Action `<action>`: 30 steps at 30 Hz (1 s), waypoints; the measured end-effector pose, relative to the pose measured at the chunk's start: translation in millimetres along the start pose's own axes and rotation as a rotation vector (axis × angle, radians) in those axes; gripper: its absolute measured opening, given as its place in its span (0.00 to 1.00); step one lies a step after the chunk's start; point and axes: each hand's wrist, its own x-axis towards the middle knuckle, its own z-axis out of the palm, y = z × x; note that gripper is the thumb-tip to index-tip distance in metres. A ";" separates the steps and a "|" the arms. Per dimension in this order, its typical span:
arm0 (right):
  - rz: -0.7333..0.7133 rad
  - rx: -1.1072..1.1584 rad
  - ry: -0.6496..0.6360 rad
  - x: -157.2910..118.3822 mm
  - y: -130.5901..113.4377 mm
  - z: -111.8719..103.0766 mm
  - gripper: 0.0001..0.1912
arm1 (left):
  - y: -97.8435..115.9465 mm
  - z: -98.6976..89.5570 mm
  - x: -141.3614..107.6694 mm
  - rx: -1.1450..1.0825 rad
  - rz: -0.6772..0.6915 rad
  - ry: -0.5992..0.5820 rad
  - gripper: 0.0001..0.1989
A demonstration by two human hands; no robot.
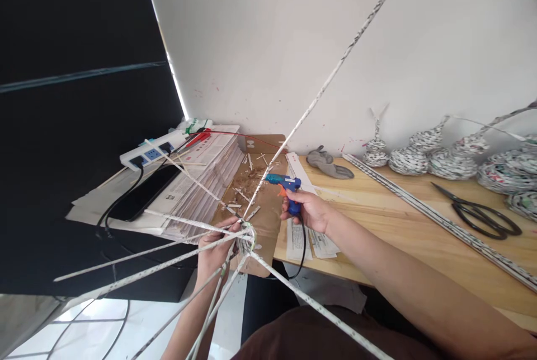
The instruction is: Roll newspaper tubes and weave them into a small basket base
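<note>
My right hand (308, 210) is wrapped round the handle of a blue hot glue gun (289, 182) with an orange trigger. Its nozzle points left, close to a long rolled-paper rod (312, 103) that slants up to the top right. In my left hand (218, 248) is a small woven paper piece (246, 238), its fingers closed about the side. Several paper rods (310, 301) spread out from that piece towards me and to the left. Part of the weave is hidden behind the rods and fingers.
A cardboard sheet (268, 225) with paper scraps lies beneath. Left stand a newspaper stack (210, 181), a phone (145, 193) and a power strip (153, 152). Rightward are a grey glove (329, 163), long paper rods (419, 211), black scissors (478, 211) and several woven gourd shapes (409, 160).
</note>
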 end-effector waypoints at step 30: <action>0.043 0.056 -0.291 -60.0 -14.9 21.7 0.20 | 8.7 18.9 -15.4 -0.037 -0.025 -0.120 0.13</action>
